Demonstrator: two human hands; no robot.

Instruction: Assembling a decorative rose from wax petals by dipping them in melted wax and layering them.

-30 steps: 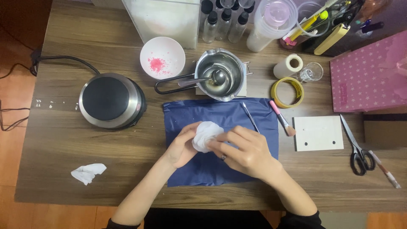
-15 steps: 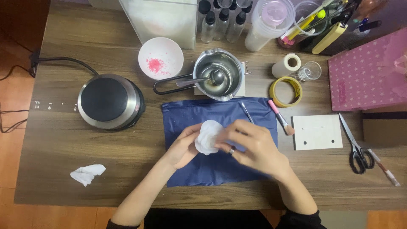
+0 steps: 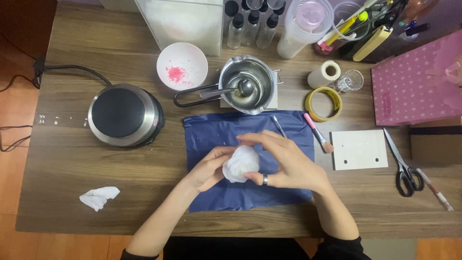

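Both hands hold a white rose-shaped object [image 3: 240, 162] over a dark blue cloth [image 3: 211, 139] spread on the wooden table. My left hand [image 3: 208, 167] cups it from the left and below. My right hand [image 3: 284, 161], a ring on its thumb, grips it from the right with fingers arched over the top. A thin metal tool [image 3: 278, 126] and a pink-handled brush [image 3: 317, 133] lie on the cloth's far right edge.
Behind the cloth stand a steel melting pot with a spoon [image 3: 246, 86], a white bowl with pink bits [image 3: 182, 66] and a round hot plate [image 3: 124, 114]. Tape rolls [image 3: 323, 103], a white board [image 3: 358, 149] and scissors [image 3: 402, 163] lie right; a crumpled tissue [image 3: 98, 197] lies near left.
My right hand's fingers have lifted and arched over the white object, which has turned a little between the hands. Everything else on the table is unmoved.
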